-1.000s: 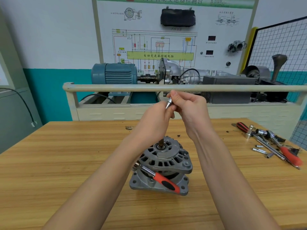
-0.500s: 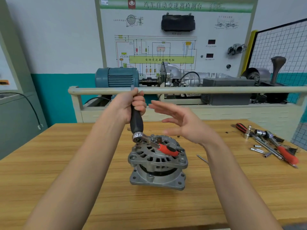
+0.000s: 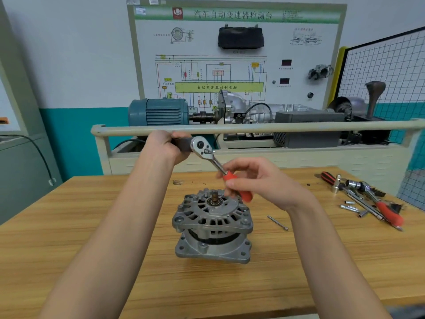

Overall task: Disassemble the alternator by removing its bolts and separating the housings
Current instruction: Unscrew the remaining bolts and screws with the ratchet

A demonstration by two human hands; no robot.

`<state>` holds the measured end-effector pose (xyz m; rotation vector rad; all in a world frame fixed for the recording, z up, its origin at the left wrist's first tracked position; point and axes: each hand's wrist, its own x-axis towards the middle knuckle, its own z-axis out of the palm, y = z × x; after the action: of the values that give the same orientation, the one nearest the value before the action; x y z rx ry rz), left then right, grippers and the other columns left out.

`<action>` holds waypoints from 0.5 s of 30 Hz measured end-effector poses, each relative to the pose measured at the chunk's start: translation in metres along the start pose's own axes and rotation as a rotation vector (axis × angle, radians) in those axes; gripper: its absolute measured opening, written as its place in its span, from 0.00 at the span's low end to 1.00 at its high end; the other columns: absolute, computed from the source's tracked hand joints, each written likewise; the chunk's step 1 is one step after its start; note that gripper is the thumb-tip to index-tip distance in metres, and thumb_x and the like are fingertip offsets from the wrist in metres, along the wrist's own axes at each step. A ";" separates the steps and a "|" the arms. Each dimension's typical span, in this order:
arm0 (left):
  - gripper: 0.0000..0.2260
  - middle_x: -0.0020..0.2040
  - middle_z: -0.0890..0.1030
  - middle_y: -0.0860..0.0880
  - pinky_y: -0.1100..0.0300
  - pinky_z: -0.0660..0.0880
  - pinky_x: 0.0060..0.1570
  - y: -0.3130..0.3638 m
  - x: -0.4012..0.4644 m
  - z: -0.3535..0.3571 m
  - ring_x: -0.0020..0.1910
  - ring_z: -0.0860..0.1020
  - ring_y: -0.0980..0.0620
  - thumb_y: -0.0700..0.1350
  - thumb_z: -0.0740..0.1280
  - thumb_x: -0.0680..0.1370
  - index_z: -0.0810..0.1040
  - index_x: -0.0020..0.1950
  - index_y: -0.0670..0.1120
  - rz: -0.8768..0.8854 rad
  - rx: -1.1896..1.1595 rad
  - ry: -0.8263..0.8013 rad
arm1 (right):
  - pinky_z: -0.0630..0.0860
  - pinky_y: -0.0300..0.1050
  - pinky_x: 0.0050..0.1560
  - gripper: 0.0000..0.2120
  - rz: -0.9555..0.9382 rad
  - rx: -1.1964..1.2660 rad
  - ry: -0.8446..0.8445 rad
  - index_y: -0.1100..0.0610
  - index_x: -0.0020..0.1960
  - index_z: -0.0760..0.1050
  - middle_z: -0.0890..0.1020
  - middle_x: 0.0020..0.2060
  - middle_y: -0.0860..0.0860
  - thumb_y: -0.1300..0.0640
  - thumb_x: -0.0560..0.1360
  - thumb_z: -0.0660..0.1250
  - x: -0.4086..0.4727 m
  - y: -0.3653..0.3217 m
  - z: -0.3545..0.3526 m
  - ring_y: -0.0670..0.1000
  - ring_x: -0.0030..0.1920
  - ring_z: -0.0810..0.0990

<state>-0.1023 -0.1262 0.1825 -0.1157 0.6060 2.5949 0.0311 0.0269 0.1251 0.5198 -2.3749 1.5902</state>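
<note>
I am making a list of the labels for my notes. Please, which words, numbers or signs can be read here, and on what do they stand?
"汽车自动变速器检测台": green header of the wall board.
"自动变速器控制电脑": yellow-green box in the wiring diagram.
Red logo on the header: unreadable.
Small diagram captions, red displays: too small or blurred.
Alternator, tools: no text visible.

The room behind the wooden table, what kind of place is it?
Probably an automotive training workshop: a wiring-diagram board labelled for automatic transmission testing, a blue electric motor coupled to a gearbox, and an alternator.

Wooden table [image 3: 115, 261] carries the alternator [image 3: 212, 226], a loose bolt [image 3: 277, 222] and tools [image 3: 365, 199].
</note>
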 end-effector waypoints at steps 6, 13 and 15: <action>0.07 0.54 0.75 0.42 0.54 0.77 0.47 -0.009 0.002 -0.027 0.49 0.76 0.46 0.46 0.59 0.82 0.72 0.52 0.43 -0.109 0.631 0.012 | 0.66 0.34 0.22 0.11 -0.194 0.205 0.274 0.56 0.50 0.82 0.81 0.34 0.52 0.59 0.67 0.71 0.001 -0.011 -0.003 0.46 0.26 0.73; 0.18 0.54 0.82 0.44 0.50 0.68 0.65 -0.020 -0.001 -0.056 0.57 0.78 0.48 0.53 0.54 0.84 0.78 0.58 0.44 0.461 1.222 -0.124 | 0.60 0.35 0.20 0.04 -0.182 0.267 0.497 0.61 0.45 0.81 0.81 0.29 0.56 0.67 0.72 0.69 0.013 -0.035 -0.013 0.47 0.22 0.69; 0.24 0.41 0.84 0.47 0.56 0.72 0.58 -0.017 -0.010 -0.055 0.48 0.81 0.52 0.58 0.49 0.82 0.81 0.49 0.45 0.507 1.181 -0.354 | 0.61 0.35 0.20 0.04 -0.135 0.285 0.531 0.61 0.43 0.80 0.81 0.29 0.57 0.67 0.73 0.68 0.017 -0.041 -0.015 0.47 0.22 0.70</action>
<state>-0.0868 -0.1409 0.1282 0.9385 2.0534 2.1214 0.0323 0.0237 0.1718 0.2545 -1.7071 1.7478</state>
